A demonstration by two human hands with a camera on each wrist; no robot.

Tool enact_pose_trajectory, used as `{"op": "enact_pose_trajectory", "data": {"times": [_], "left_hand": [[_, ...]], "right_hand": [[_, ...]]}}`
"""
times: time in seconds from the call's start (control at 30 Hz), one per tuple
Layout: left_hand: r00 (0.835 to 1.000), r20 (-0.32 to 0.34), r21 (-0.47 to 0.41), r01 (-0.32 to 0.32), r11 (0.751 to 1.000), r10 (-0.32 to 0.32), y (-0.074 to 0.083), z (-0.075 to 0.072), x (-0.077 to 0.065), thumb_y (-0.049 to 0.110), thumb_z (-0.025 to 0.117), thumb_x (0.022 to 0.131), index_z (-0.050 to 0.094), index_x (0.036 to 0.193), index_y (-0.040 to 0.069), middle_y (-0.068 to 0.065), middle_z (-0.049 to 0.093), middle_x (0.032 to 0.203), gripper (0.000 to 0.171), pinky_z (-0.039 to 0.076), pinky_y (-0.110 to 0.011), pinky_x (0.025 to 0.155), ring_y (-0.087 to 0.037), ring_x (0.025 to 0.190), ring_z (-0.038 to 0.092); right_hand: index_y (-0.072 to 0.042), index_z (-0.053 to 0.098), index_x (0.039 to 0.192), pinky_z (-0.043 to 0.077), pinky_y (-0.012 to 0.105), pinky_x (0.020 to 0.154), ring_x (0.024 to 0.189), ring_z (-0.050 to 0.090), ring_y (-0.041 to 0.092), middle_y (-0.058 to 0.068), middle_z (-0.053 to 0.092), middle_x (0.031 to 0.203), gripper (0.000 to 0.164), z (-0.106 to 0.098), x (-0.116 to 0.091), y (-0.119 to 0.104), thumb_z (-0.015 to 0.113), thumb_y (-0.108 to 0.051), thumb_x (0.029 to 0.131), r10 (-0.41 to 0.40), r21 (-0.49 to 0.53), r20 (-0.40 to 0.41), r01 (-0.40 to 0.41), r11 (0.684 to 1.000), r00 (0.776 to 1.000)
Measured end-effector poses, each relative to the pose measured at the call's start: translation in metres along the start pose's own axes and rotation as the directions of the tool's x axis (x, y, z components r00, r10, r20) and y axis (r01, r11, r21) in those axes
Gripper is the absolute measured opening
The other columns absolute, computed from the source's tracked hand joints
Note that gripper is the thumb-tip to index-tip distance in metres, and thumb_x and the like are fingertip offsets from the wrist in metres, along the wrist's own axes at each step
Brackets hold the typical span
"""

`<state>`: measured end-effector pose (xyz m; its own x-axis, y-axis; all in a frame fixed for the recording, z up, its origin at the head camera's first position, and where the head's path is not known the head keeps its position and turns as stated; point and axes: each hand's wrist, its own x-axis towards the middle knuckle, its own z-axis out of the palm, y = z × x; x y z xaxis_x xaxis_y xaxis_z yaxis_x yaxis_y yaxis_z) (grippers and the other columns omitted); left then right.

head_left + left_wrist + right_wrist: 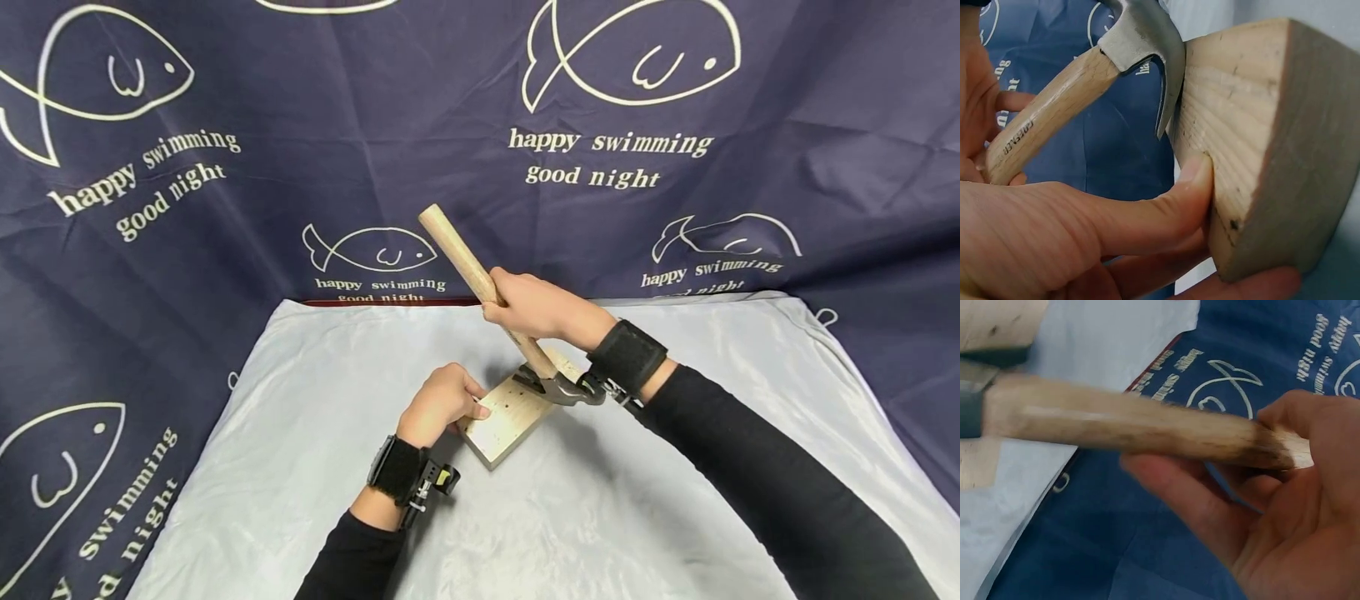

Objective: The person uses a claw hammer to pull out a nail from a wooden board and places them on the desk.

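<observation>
A claw hammer (561,388) with a pale wooden handle leans over a wooden block (504,427). My right hand (542,307) grips the handle (1147,428) around its middle, fingers wrapped about it. The hammer's metal head (1146,39) rests on or just against the block's top face, its claw turned towards the left hand. With thumb on top and fingers beneath, my left hand (442,402) pinches the block's near left end. Small dark holes or marks dot the block (1235,106). Whether the claw hooks a nail cannot be seen.
A white cloth (315,467) covers the table. Behind and at both sides hangs a dark blue curtain (465,108) with white fish prints and lettering. Each wrist wears a black strap (628,358) with a small camera mount.
</observation>
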<state>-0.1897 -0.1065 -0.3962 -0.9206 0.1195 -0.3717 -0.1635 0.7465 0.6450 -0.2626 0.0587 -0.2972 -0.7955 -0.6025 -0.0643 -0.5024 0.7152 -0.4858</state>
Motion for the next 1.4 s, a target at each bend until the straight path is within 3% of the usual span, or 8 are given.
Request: {"op": "enact_pose_trajectory", "data": {"times": [0.2,0.47,0.63,0.87,1.13,1.4], "left_hand": [[0.999,-0.004,0.05,0.038,0.998,-0.038,-0.001,0.0,0.0,0.017,0.08,0.076,0.076,0.102,0.01,-0.008,0.076,0.094,0.027,0.056,-0.032,0.058,-0.027,0.056,0.068],[0.999,0.008,0.033,0.036,0.999,-0.036,-0.003,0.003,0.003,0.019,0.081,0.074,0.077,0.096,0.01,-0.005,0.076,0.084,0.024,0.056,-0.033,0.056,-0.025,0.054,0.069],[0.998,0.021,0.05,0.057,0.997,-0.059,0.002,0.0,0.006,0.019,0.081,0.074,0.077,0.096,0.011,-0.005,0.076,0.088,0.024,0.056,-0.032,0.057,-0.024,0.055,0.069],[0.996,0.037,0.071,0.084,0.994,-0.087,0.004,-0.003,0.006,0.02,0.08,0.076,0.077,0.099,0.011,-0.005,0.076,0.091,0.025,0.056,-0.032,0.061,-0.024,0.057,0.07],[0.994,0.066,0.032,0.082,0.996,-0.083,0.0,-0.001,0.004,0.017,0.079,0.076,0.077,0.098,0.009,-0.006,0.076,0.083,0.024,0.057,-0.033,0.06,-0.024,0.06,0.071],[0.995,0.059,0.02,0.082,0.996,-0.083,0.001,-0.003,0.006,0.018,0.081,0.075,0.077,0.098,0.011,-0.006,0.076,0.081,0.024,0.057,-0.032,0.06,-0.023,0.058,0.07]], "right_hand": [[-0.016,0.05,0.103,0.048,0.025,0.055,0.067,0.06,0.014,0.003,0.058,0.082,0.02,0.007,0.0,0.003,0.055,-0.033,0.094,-0.052,0.026,-0.077,0.054,0.998,0.996],[-0.022,0.051,0.101,0.047,0.029,0.054,0.065,0.059,0.013,-0.001,0.057,0.079,0.021,0.011,-0.008,0.005,0.058,-0.041,0.094,-0.006,-0.034,-0.149,0.001,0.999,0.989],[-0.022,0.05,0.098,0.045,0.029,0.053,0.062,0.056,0.015,0.0,0.054,0.077,0.02,0.006,-0.02,0.008,0.058,-0.04,0.093,-0.001,0.055,-0.199,0.012,0.998,0.98],[-0.026,0.049,0.099,0.044,0.029,0.054,0.061,0.053,0.014,0.0,0.052,0.076,0.018,0.006,-0.037,0.015,0.058,-0.041,0.094,0.005,0.142,-0.272,0.035,0.989,0.962],[-0.028,0.048,0.096,0.044,0.029,0.053,0.06,0.054,0.012,-0.004,0.057,0.072,0.018,0.014,-0.053,0.022,0.056,-0.044,0.094,-0.035,0.156,-0.331,0.092,0.983,0.943],[-0.026,0.054,0.104,0.047,0.027,0.053,0.061,0.058,0.008,-0.006,0.062,0.074,0.019,0.013,-0.066,0.027,0.059,-0.042,0.094,-0.061,0.139,-0.425,0.132,0.982,0.903]]}}
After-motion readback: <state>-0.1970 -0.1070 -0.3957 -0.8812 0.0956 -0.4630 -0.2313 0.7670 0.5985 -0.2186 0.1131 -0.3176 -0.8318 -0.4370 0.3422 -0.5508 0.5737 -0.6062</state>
